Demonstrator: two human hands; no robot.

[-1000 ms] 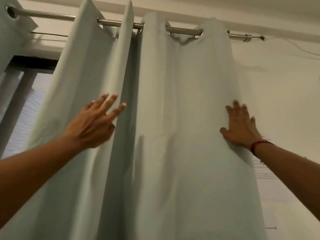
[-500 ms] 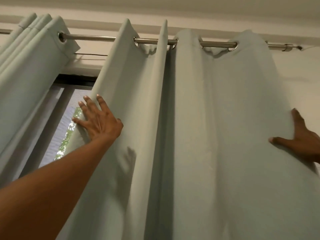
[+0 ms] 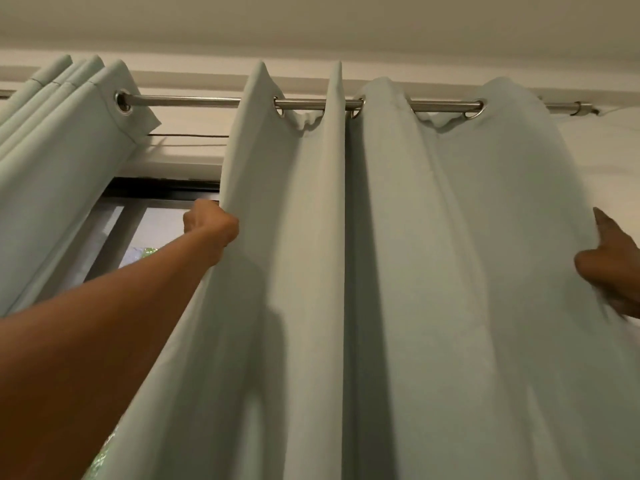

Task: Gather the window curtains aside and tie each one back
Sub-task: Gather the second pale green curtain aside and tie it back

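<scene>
Curled now where it lay flat, the left hand (image 3: 211, 226) is clenched on the left edge of the curtain (image 3: 450, 271) hung from the rod (image 3: 194, 100); whether the right hand (image 3: 609, 271) grips cannot be told.

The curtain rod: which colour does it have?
The curtain rod is shiny silver metal, seen best in the head view.

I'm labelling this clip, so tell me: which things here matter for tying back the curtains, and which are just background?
In the job: spread curtain, gripped at its left edge by the left hand; right hand at its right edge; bunched curtain; curtain rod.
Background: window frame; ceiling; wall.
</scene>
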